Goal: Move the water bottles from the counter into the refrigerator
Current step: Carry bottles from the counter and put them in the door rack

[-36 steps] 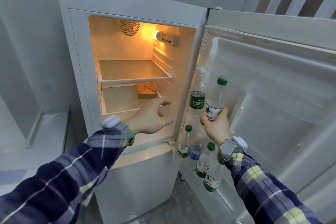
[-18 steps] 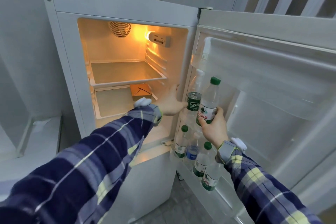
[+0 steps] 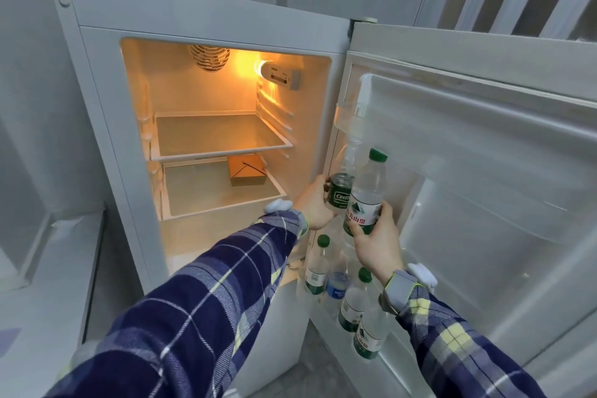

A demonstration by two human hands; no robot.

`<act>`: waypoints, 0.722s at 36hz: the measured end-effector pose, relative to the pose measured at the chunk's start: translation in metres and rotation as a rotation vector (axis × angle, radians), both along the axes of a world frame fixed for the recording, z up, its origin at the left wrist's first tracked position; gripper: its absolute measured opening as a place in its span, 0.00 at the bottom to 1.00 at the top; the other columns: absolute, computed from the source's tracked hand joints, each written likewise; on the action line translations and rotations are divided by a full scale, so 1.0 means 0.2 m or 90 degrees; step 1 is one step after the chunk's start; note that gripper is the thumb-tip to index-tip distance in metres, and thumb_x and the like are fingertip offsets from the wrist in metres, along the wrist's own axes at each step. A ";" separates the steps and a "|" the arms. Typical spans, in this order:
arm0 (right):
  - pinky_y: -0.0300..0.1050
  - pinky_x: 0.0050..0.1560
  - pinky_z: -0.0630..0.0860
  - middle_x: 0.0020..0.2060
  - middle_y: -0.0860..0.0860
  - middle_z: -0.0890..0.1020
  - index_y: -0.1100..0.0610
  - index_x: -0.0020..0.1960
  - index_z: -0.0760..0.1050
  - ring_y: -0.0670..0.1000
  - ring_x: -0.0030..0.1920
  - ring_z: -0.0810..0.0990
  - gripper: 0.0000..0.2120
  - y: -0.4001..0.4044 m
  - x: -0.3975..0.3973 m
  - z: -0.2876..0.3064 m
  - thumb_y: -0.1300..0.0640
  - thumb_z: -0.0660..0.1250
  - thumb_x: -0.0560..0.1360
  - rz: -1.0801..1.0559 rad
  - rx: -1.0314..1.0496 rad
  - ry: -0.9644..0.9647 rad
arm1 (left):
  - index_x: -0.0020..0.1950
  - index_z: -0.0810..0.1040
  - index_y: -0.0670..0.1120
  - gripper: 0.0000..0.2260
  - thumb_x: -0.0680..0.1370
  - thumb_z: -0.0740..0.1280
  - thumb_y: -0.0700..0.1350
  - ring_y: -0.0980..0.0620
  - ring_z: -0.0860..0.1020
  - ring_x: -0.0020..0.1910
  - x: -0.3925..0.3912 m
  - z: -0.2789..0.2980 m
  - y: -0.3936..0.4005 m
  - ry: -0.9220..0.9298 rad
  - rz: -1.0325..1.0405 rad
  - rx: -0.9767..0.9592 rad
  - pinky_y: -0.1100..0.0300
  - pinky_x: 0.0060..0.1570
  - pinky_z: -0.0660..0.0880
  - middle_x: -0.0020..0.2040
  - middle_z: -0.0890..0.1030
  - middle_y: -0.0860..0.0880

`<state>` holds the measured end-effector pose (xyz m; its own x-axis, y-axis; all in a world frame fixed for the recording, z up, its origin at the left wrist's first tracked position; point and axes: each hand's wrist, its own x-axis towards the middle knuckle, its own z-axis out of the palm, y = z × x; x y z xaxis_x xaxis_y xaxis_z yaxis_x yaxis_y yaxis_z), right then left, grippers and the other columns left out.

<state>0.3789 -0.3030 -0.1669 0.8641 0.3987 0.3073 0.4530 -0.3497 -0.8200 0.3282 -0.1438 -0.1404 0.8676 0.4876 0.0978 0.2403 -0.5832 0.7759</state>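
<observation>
A person in a blue plaid shirt stood at an open refrigerator [image 3: 206, 26], both hands at the inner face of its door [image 3: 484, 145], loading water bottles. The right hand [image 3: 376, 247] curled round the lower half of a green-capped water bottle [image 3: 366, 194], thumb and fingers closed over its label, holding it upright with the cap well above the grip, apparently so it could go straight down into a door rack. Just left of that grip and touching the held bottle, the left hand [image 3: 318, 207] wrapped a dark-labelled bottle [image 3: 343, 184], fingers round the label band, seemingly steadying or shifting it to make room; whether that bottle stood on a shelf could not be told. The held bottle was clear plastic, full or nearly so, with a white-and-green label bearing red characters. Directly below both grips, four bottles [image 3: 350, 299] already stood in the lower door rack [image 3: 403, 368], three with green labels and one with a blue label. Beyond the left hand, inside the lit cabinet, a brown takeaway box [image 3: 247, 170] sat on the lower glass shelf [image 3: 223, 194].
</observation>
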 end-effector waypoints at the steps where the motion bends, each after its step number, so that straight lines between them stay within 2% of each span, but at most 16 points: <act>1: 0.45 0.58 0.72 0.56 0.44 0.76 0.53 0.70 0.66 0.45 0.55 0.75 0.25 0.00 0.00 0.00 0.57 0.73 0.76 0.000 -0.001 -0.001 | 0.74 0.66 0.48 0.32 0.73 0.76 0.45 0.46 0.79 0.62 0.00 -0.01 0.00 0.000 0.005 0.005 0.48 0.64 0.76 0.66 0.78 0.48; 8: 0.45 0.58 0.72 0.58 0.46 0.78 0.53 0.71 0.65 0.49 0.58 0.78 0.27 0.00 0.00 0.00 0.57 0.73 0.76 0.003 0.005 0.011 | 0.75 0.67 0.48 0.33 0.73 0.77 0.44 0.46 0.78 0.62 0.02 -0.04 0.01 -0.003 0.010 0.046 0.49 0.62 0.77 0.67 0.78 0.48; 13: 0.47 0.63 0.74 0.66 0.49 0.77 0.52 0.75 0.62 0.48 0.62 0.77 0.34 -0.02 -0.01 0.01 0.54 0.74 0.75 0.011 0.027 0.017 | 0.77 0.65 0.49 0.37 0.72 0.78 0.45 0.45 0.79 0.63 0.01 -0.04 0.03 -0.007 0.015 0.055 0.46 0.64 0.77 0.70 0.77 0.48; 18: 0.39 0.64 0.67 0.69 0.48 0.72 0.54 0.78 0.59 0.40 0.63 0.70 0.37 -0.07 -0.07 0.03 0.57 0.74 0.75 0.036 0.059 0.012 | 0.79 0.61 0.49 0.39 0.72 0.76 0.46 0.44 0.75 0.69 -0.02 -0.04 0.03 -0.013 0.006 0.078 0.46 0.68 0.73 0.74 0.72 0.47; 20: 0.40 0.68 0.65 0.72 0.49 0.69 0.55 0.79 0.57 0.41 0.66 0.67 0.39 -0.09 -0.11 0.02 0.57 0.74 0.75 0.022 0.055 0.009 | 0.80 0.59 0.48 0.39 0.74 0.75 0.46 0.45 0.73 0.71 -0.05 -0.04 0.04 -0.014 -0.001 0.095 0.47 0.70 0.71 0.77 0.69 0.46; 22: 0.46 0.75 0.62 0.76 0.51 0.64 0.55 0.80 0.54 0.47 0.73 0.64 0.41 -0.11 -0.16 -0.01 0.54 0.74 0.75 -0.007 0.036 -0.004 | 0.81 0.58 0.47 0.38 0.76 0.73 0.46 0.45 0.70 0.73 -0.10 -0.06 0.04 -0.015 -0.010 0.097 0.47 0.72 0.70 0.78 0.66 0.46; 24: 0.49 0.76 0.62 0.72 0.49 0.65 0.53 0.77 0.58 0.51 0.74 0.65 0.38 -0.12 -0.21 -0.04 0.56 0.74 0.74 -0.026 0.059 -0.049 | 0.81 0.57 0.47 0.37 0.77 0.72 0.45 0.45 0.68 0.75 -0.17 -0.05 0.03 -0.020 -0.015 0.100 0.47 0.73 0.69 0.79 0.64 0.46; 26: 0.48 0.72 0.67 0.64 0.46 0.67 0.52 0.70 0.64 0.50 0.69 0.69 0.30 -0.12 -0.27 -0.06 0.60 0.73 0.72 -0.005 0.103 -0.106 | 0.81 0.57 0.48 0.37 0.77 0.71 0.44 0.46 0.67 0.75 -0.26 -0.06 0.02 -0.025 -0.018 0.108 0.49 0.73 0.68 0.79 0.63 0.47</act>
<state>0.3255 -0.3279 -0.1792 0.7994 0.3263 0.5045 0.5839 -0.2244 -0.7801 0.2764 -0.1402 -0.1516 0.8746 0.4369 0.2102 0.1940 -0.7127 0.6742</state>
